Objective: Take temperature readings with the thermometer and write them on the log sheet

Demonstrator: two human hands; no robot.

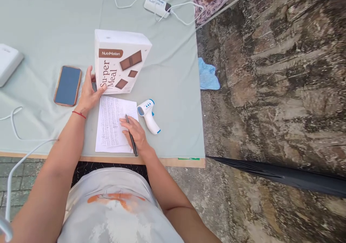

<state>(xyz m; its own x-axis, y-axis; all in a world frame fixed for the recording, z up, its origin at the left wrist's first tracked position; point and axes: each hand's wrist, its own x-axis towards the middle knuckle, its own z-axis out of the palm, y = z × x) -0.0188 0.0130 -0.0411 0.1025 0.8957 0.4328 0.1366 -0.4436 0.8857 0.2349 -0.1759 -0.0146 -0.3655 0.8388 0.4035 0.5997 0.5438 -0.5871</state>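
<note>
I have the left hand (90, 91) gripping a white cardboard box (115, 64) marked "NutriMotion" and "Su-per Meal".
It sits just far of white paper sheets (109, 127), where the right hand (138, 132), holding a slim black pen (132, 138), hides some dense writing I can't read.

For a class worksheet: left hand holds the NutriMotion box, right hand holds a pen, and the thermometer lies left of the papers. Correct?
Not quite: the head view shows the thermometer right of the papers. The left hand holds the box, the right hand a pen.
</note>
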